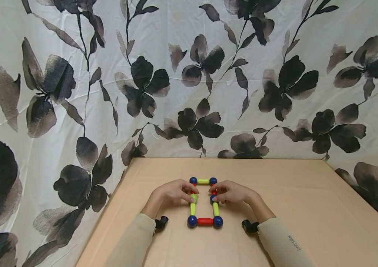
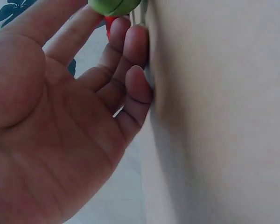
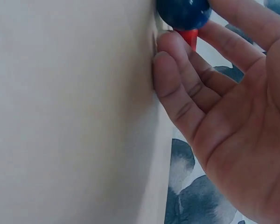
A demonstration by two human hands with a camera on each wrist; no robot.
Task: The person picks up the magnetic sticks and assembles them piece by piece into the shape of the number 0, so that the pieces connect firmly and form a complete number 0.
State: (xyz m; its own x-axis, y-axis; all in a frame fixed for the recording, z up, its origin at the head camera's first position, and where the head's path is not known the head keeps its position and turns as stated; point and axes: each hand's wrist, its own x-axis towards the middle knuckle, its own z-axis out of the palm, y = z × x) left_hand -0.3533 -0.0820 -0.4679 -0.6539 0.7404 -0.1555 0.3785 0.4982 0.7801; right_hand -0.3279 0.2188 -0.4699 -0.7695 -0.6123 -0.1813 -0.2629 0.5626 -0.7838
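A rectangular frame of toy rods and balls lies on the table, seen whole in the head view. Its four corners are blue balls, such as the near left blue ball [image 1: 192,221]. A yellow-green rod [image 1: 203,181] forms the far side and a red rod [image 1: 205,221] the near side. My left hand [image 1: 175,190] pinches the green ball [image 1: 194,199] midway along the left side. Opposite it, my right hand [image 1: 235,192] pinches the middle blue ball [image 1: 213,198]. Fingers partly cover the red rods beyond both balls. In both wrist views the lower fingers rest by the tabletop.
The light wooden table [image 1: 269,178] surrounds the frame. A white cloth [image 1: 235,92] with dark flowers hangs behind the table and down its left and right sides. Black wrist mounts [image 1: 250,226] sit beside the sleeves, close above the tabletop.
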